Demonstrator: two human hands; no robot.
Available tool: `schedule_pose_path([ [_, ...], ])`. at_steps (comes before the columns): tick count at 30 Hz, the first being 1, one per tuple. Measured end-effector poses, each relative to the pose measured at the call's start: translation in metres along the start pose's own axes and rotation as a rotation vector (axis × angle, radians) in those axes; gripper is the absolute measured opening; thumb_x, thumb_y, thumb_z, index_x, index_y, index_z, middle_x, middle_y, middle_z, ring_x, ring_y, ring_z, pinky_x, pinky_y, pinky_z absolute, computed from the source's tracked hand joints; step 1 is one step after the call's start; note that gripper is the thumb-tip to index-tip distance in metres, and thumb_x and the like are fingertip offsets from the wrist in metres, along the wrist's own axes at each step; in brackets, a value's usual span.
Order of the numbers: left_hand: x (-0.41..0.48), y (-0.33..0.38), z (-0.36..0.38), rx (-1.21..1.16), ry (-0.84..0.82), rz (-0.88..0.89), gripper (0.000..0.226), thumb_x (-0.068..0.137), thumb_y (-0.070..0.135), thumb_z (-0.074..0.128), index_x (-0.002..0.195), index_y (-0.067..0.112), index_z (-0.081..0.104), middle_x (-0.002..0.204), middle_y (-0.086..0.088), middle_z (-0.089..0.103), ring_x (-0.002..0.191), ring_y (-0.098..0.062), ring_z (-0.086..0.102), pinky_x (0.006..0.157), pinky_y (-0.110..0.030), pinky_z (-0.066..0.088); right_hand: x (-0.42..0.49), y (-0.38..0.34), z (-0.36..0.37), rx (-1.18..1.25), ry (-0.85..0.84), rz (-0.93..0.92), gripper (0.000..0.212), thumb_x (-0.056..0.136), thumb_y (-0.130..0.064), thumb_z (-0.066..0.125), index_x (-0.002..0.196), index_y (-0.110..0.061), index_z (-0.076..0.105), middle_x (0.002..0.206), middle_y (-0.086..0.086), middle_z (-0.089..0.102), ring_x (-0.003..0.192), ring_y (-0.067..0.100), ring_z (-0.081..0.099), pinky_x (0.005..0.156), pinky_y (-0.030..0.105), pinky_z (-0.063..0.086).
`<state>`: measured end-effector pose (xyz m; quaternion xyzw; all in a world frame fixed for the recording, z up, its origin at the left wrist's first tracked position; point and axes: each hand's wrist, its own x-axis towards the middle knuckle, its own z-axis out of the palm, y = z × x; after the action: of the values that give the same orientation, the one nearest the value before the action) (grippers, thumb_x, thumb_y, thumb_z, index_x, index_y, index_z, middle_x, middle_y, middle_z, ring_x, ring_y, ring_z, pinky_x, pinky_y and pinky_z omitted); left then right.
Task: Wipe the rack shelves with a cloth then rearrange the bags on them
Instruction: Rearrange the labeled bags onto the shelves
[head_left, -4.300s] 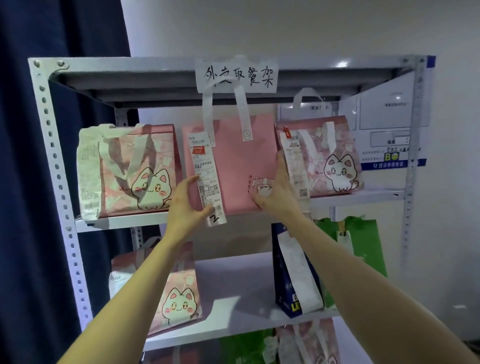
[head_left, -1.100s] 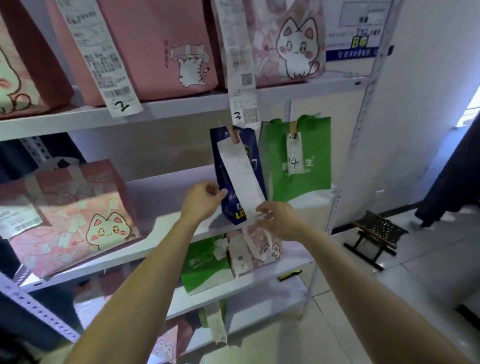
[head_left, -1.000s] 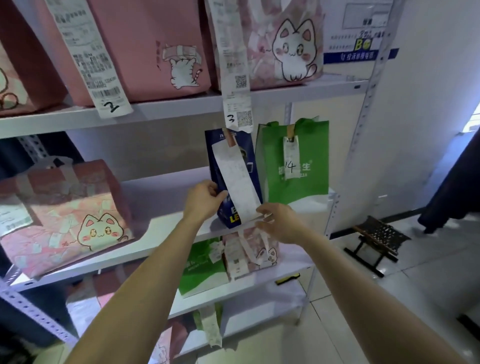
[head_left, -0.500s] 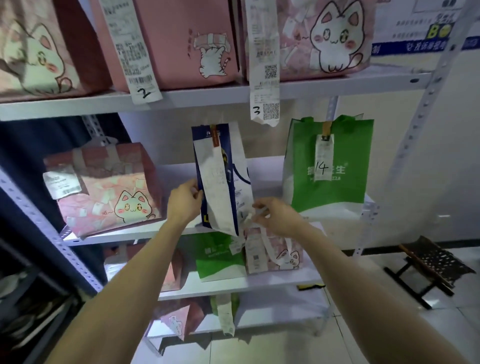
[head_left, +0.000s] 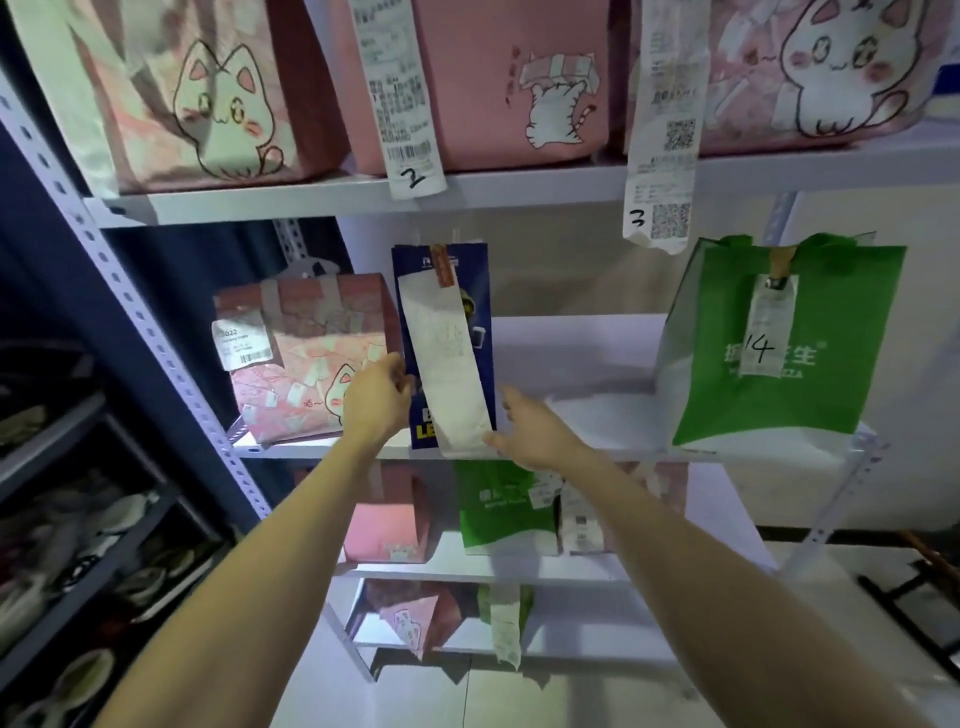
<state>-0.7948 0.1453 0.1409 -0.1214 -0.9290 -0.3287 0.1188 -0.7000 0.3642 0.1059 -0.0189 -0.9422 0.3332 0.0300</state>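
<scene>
Middle shelf (head_left: 571, 364) bears three bags; left hand (head_left: 376, 402) grips the blue bag (head_left: 478, 291), right hand (head_left: 527, 428) touches it, fingers straight

This looks like the pickup corner of a takeaway shop. A metal rack (head_left: 519, 188) carries packed orders, a pink bag (head_left: 493, 78), a blue bag (head_left: 480, 374), a green bag (head_left: 831, 400), each with a printed receipt (head_left: 400, 93), some hand-numbered 2, 3, 14.
</scene>
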Motion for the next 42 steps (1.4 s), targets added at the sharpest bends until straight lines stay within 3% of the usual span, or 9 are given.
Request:
schedule_pose_path([
  [9, 0.012, -0.029, -0.021, 0.099, 0.032, -0.005, 0.015, 0.104, 0.027, 0.068, 0.116, 0.019, 0.07, 0.098, -0.006, 0.08, 0.083, -0.031, 0.074, 0.074, -0.044, 0.062, 0.011, -0.029, 0.029, 0.073, 0.024, 0.067, 0.072, 0.095, -0.031, 0.076, 0.155, -0.026, 0.037, 0.152, 0.001, 0.056, 0.134, 0.027, 0.058, 0.108, 0.045, 0.05],
  [12, 0.011, -0.027, -0.024, 0.107, 0.151, 0.082, 0.014, 0.103, 0.034, 0.068, 0.109, 0.021, 0.065, 0.091, 0.0, 0.078, 0.074, -0.025, 0.069, 0.064, -0.036, 0.055, -0.007, -0.02, 0.019, 0.046, 0.082, 0.143, 0.073, 0.096, -0.037, 0.075, 0.159, -0.025, 0.039, 0.155, 0.0, 0.054, 0.135, 0.024, 0.057, 0.111, 0.045, 0.05],
  [16, 0.002, 0.008, -0.014, -0.021, 0.195, 0.276, 0.01, 0.103, 0.037, 0.065, 0.099, 0.029, 0.061, 0.081, 0.008, 0.074, 0.067, -0.015, 0.068, 0.061, -0.034, 0.056, -0.041, 0.002, -0.016, -0.013, 0.182, 0.172, 0.051, 0.102, -0.037, 0.067, 0.148, -0.02, 0.058, 0.141, 0.0, 0.065, 0.119, 0.017, 0.064, 0.104, 0.036, 0.052],
  [22, -0.014, 0.099, 0.044, -0.047, -0.001, 0.469, 0.009, 0.105, 0.037, 0.061, 0.107, 0.028, 0.064, 0.084, 0.001, 0.077, 0.074, -0.027, 0.072, 0.071, -0.045, 0.062, -0.106, 0.055, -0.09, -0.058, 0.414, 0.28, 0.027, 0.1, -0.031, 0.068, 0.122, -0.017, 0.076, 0.115, -0.001, 0.078, 0.101, 0.019, 0.072, 0.093, 0.039, 0.06],
  [26, -0.025, 0.158, 0.1, -0.075, -0.206, 0.499, 0.004, 0.105, 0.034, 0.064, 0.106, 0.031, 0.062, 0.086, 0.007, 0.074, 0.076, -0.02, 0.072, 0.069, -0.04, 0.062, -0.141, 0.111, -0.144, -0.095, 0.656, 0.365, 0.016, 0.098, -0.024, 0.07, 0.111, -0.016, 0.077, 0.108, -0.001, 0.073, 0.095, 0.021, 0.07, 0.086, 0.034, 0.059],
  [31, -0.043, 0.222, 0.162, -0.219, -0.406, 0.435, 0.026, 0.103, 0.041, 0.07, 0.12, 0.022, 0.064, 0.1, 0.004, 0.073, 0.088, -0.02, 0.071, 0.083, -0.041, 0.062, -0.169, 0.178, -0.192, -0.089, 0.93, 0.439, 0.048, 0.09, -0.038, 0.081, 0.127, -0.019, 0.055, 0.123, -0.004, 0.051, 0.1, 0.019, 0.06, 0.088, 0.035, 0.055],
  [35, -0.057, 0.239, 0.197, -0.196, -0.403, 0.408, 0.033, 0.101, 0.036, 0.075, 0.129, 0.023, 0.062, 0.106, 0.012, 0.069, 0.087, -0.004, 0.066, 0.087, -0.032, 0.058, -0.169, 0.219, -0.203, -0.015, 0.703, 0.462, 0.073, 0.09, -0.043, 0.082, 0.146, -0.013, 0.045, 0.141, 0.005, 0.052, 0.119, 0.021, 0.056, 0.101, 0.039, 0.053],
  [39, -0.068, 0.23, 0.202, -0.176, -0.367, 0.349, 0.029, 0.104, 0.023, 0.07, 0.131, 0.029, 0.062, 0.125, 0.007, 0.073, 0.105, -0.015, 0.069, 0.094, -0.038, 0.06, -0.151, 0.238, -0.186, 0.049, 0.502, 0.43, 0.059, 0.091, -0.036, 0.082, 0.136, -0.014, 0.051, 0.128, 0.003, 0.065, 0.107, 0.021, 0.063, 0.083, 0.036, 0.057],
  [42, -0.069, 0.211, 0.19, -0.155, -0.326, 0.269, 0.029, 0.105, 0.022, 0.068, 0.131, 0.03, 0.06, 0.127, 0.006, 0.073, 0.107, -0.018, 0.07, 0.095, -0.045, 0.062, -0.127, 0.231, -0.171, 0.02, 0.459, 0.374, 0.054, 0.091, -0.03, 0.08, 0.133, -0.014, 0.05, 0.124, 0.004, 0.064, 0.11, 0.026, 0.064, 0.082, 0.035, 0.053],
])
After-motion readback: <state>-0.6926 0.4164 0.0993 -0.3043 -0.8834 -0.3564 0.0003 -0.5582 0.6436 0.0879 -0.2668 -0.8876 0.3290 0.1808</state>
